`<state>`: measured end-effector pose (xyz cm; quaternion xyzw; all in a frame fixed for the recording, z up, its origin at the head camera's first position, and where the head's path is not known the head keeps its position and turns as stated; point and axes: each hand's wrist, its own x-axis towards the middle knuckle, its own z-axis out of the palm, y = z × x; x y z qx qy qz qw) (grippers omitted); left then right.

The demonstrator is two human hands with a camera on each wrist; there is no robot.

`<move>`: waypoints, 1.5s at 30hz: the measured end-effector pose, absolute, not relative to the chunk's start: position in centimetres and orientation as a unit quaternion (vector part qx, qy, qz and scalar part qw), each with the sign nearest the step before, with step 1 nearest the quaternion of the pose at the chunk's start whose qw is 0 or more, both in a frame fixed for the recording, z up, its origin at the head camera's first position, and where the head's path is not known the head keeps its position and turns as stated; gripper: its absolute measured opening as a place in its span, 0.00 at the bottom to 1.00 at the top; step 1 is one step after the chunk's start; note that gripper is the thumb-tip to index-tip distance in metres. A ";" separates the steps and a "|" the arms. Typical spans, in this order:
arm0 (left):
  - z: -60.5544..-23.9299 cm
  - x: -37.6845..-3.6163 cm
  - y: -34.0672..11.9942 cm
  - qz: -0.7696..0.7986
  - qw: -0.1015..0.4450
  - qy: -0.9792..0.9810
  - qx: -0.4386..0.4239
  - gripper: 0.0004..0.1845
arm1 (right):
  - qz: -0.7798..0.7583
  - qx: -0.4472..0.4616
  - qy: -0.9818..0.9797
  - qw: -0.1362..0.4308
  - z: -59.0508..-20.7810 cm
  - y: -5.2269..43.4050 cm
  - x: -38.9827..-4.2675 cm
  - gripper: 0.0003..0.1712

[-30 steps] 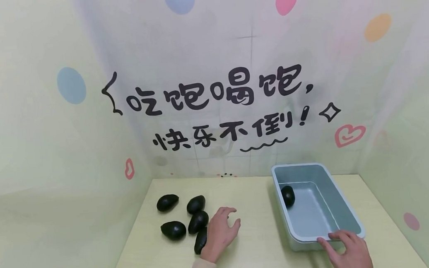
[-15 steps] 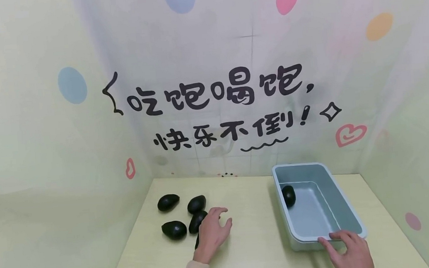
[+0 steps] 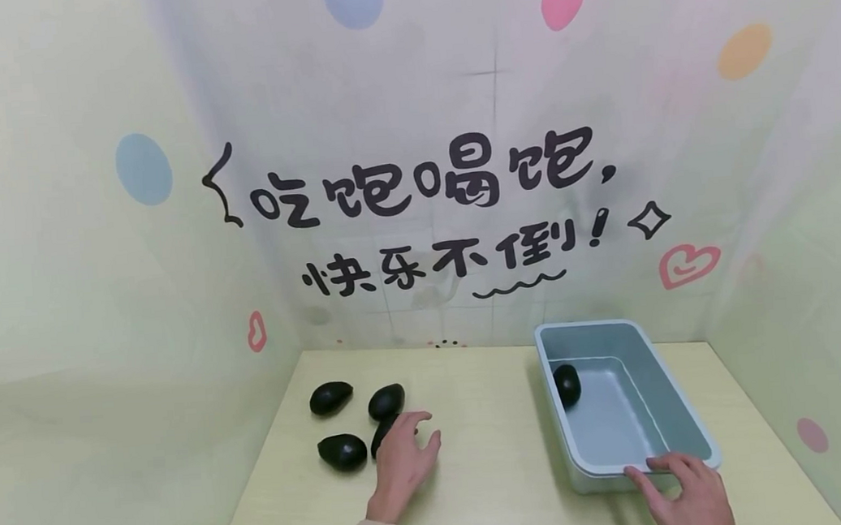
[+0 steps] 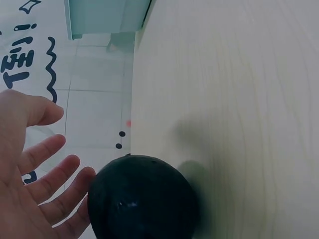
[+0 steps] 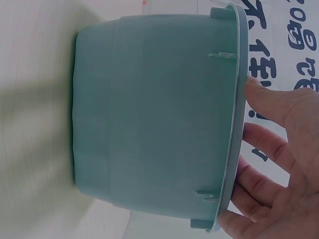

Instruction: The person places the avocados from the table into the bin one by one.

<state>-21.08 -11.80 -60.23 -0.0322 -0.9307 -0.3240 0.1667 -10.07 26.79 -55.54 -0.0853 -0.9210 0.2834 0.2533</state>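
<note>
Fingers of the left hand (image 3: 401, 463) are spread and relaxed above a cluster of dark green, pear-shaped avocados on the pale yellow wooden worktop (image 3: 493, 469); they grip nothing. The nearest avocado (image 3: 383, 433) lies partly under the fingertips, and in the left wrist view its glossy rounded body (image 4: 142, 199) sits just beside the open palm (image 4: 35, 174); whether skin meets fruit there cannot be told. Three more avocados lie close by: one at the far left (image 3: 330, 397), one behind the hand (image 3: 386, 401), one to the hand's left (image 3: 342, 452).

The right hand (image 3: 681, 492) rests straight fingers on the near rim of the pale blue rectangular plastic tub (image 3: 683, 415), with fingers along the tub's lip (image 5: 271, 149). One avocado (image 3: 566, 384) lies inside the tub against its left wall.
</note>
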 end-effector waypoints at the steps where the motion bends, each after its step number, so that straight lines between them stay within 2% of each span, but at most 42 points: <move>1: -60.3 -21.0 -11.9 -0.325 0.167 -0.930 -0.032 0.16 | 0.284 -0.085 -0.921 0.254 -55.6 26.8 -10.1 0.15; 36: -62.4 -19.1 -14.6 -0.303 0.148 -0.941 0.009 0.14 | 0.276 -0.093 -0.929 0.229 -55.4 26.5 -10.2 0.16; 45: -63.0 -18.6 -14.2 -0.274 0.149 -0.950 -0.008 0.15 | 0.282 -0.100 -0.929 0.217 -54.9 26.5 -9.9 0.16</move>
